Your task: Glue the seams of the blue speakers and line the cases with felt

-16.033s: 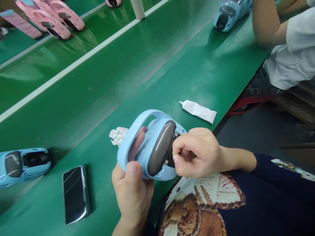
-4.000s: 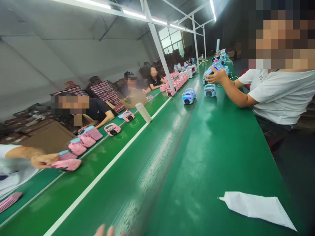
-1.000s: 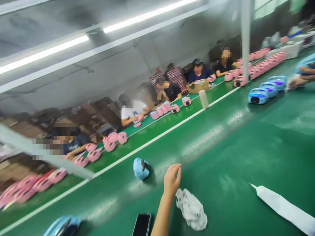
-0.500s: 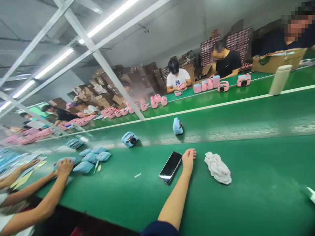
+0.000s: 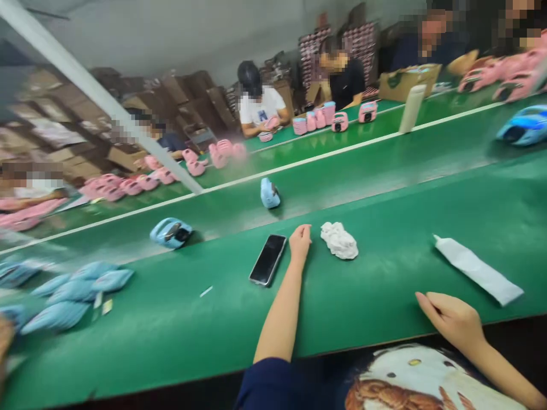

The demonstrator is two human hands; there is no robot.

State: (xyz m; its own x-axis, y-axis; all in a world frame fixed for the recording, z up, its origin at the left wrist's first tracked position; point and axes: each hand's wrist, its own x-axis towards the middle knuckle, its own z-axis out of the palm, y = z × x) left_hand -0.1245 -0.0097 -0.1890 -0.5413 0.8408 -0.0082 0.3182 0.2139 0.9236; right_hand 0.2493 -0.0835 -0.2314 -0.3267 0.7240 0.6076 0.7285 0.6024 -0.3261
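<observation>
My left hand rests on the green work surface with its fingers curled in and nothing visible in them. Just left of it lies a black-screened phone; to its right is a crumpled white cloth or tissue. Near the front edge, my right hand is closed in a loose fist, thumb along the side, holding nothing I can see. Beyond that hand lies a white squeeze tube, nozzle pointing left, apart from the fingers.
Blue camera-shaped items stand on the belt, with a blurred one far right. Blue padded pieces lie left, near a co-worker's hand. Across the line are co-workers, pink items, a bottle and a carton.
The view has swung right and down, bringing my right hand and the whole tube into sight. My left hand stays between phone and cloth. The co-worker's arms at left have mostly left view.
</observation>
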